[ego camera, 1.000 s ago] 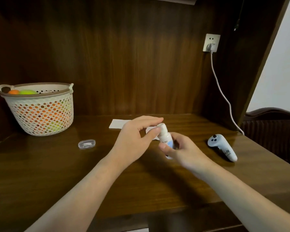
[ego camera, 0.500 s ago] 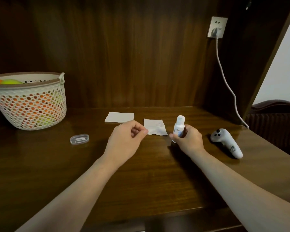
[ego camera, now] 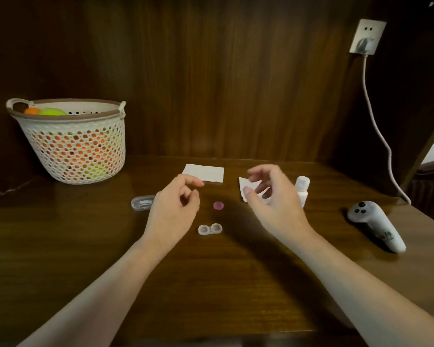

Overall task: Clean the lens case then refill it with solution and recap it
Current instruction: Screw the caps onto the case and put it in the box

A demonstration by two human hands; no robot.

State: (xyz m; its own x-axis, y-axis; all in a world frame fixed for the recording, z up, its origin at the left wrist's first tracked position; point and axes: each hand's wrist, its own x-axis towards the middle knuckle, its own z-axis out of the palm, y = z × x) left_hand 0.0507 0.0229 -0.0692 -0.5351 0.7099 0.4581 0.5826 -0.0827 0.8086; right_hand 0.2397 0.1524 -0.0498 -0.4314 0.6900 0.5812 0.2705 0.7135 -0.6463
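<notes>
At far left on the wooden desk [ego camera: 211, 284] I note a white perforated basket [ego camera: 78, 146] holding orange and green balls [ego camera: 45, 111]. A white handheld controller [ego camera: 376, 226] lies at the right, near the edge. On the right wall panel I see a socket [ego camera: 367, 36] with a plug, its white cable [ego camera: 376, 126] hanging down behind the desk.

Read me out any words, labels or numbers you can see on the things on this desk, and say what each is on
None can be read.
Solution bottle: bluish label, too blurred to read.
White controller: dark marking near its lower end, too small to read.
Clear case, lens case, pink cap: no text visible.
</notes>
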